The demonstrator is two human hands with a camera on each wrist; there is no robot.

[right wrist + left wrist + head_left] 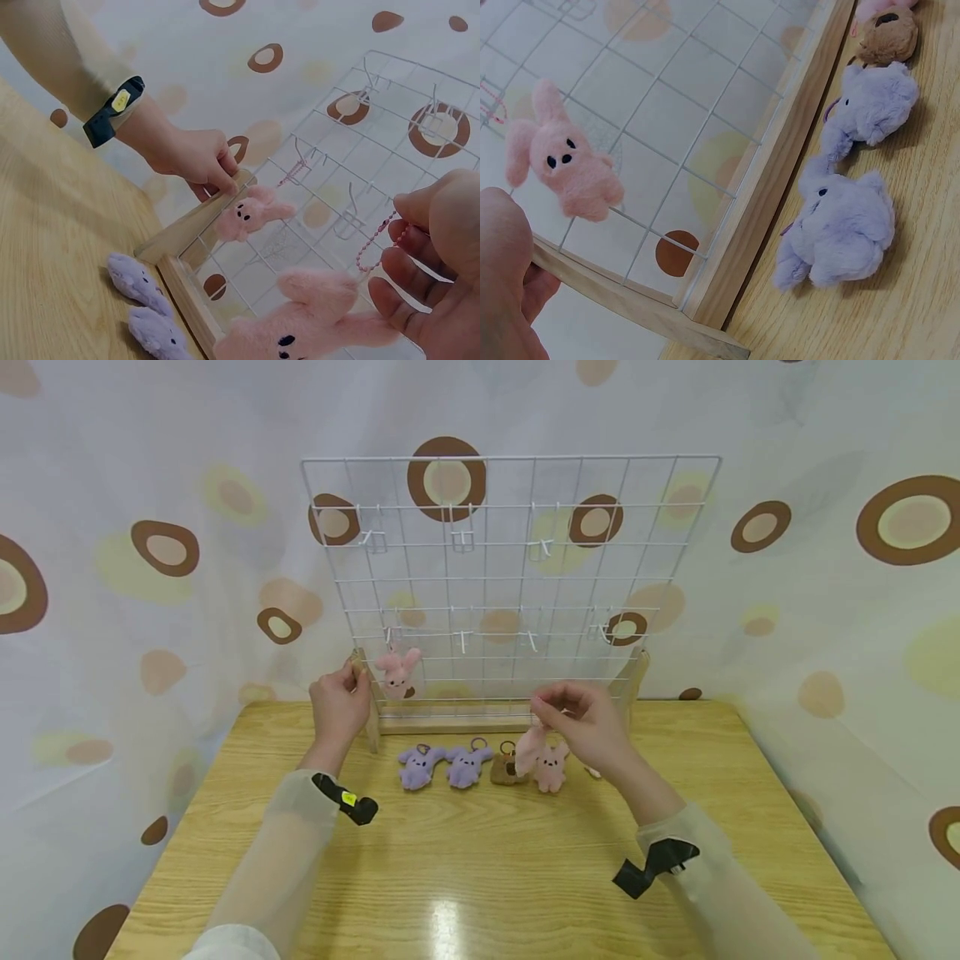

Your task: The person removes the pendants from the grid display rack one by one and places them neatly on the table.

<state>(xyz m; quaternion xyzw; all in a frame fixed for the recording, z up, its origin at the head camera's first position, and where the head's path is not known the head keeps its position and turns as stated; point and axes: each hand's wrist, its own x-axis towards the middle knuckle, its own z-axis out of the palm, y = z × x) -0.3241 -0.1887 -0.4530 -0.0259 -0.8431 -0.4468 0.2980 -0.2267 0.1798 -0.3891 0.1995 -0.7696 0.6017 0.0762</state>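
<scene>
My left hand (339, 706) grips the top of the wooden stand's left post (630, 304), beside the white wire grid rack (483, 578). From a lower left hook hangs a pink plush bunny keychain (397, 677). My right hand (588, 722) pinches the pink bead chain (365, 251) of another pink plush bunny keychain (551, 770), which dangles in front of the grid's lower edge. In the right wrist view this held bunny is cut off at the bottom. Two purple plush keychains (418, 768) and a brown plush keychain (508, 770) lie on the table nearby.
Several white hooks are fixed to the grid in two rows, among them an upper hook (542, 548) and a lower hook (531, 641). A small pale item (593, 772) lies partly hidden by my right hand. Behind the wooden table (450, 860) hangs a patterned cloth (787, 635).
</scene>
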